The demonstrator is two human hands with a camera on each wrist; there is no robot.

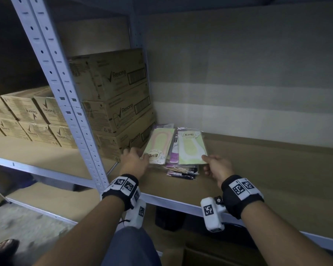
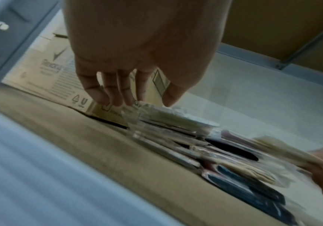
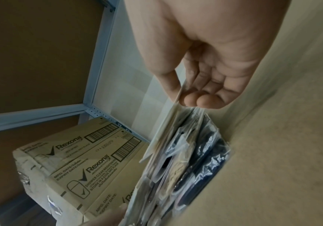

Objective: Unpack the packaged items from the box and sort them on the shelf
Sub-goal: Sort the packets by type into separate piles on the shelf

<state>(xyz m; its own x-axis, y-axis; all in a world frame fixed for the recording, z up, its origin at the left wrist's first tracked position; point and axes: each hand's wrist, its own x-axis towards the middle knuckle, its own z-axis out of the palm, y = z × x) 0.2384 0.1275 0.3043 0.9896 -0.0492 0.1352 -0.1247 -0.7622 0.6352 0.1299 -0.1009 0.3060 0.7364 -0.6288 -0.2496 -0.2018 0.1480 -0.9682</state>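
A: What do you see on the shelf (image 1: 258,169) now?

B: I see a pile of packaged items (image 1: 178,166) lying on the brown board, just beside the stacked Rexona cartons (image 1: 113,104) on the left. The top two packs are pale green w/ "ENE" printed. The lower packs are purple and dark, but mostly covered, so I cannot read them.

A: And the hands?

B: My right hand (image 1: 216,167) pinches the near edge of the right green pack (image 1: 192,148), thumb on top, other fingers curled under it. The right wrist view confirms it: thumb and fingertips (image 3: 199,99) press the thin pack edge between them. My left hand (image 1: 134,160) is at the near corner of the left green pack (image 1: 159,144). In the left wrist view its fingers (image 2: 116,94) hang down loose, approx. straight, tips at the plastic edge of the top pack, not closed around anything. I cannot tell if they really touch it, the pic is blurred.

A: The box for unpacking?

B: Below the shelf I see only a brown cardboard edge (image 1: 200,254), cut off by the frame and dark. I cannot tell if this is the box.
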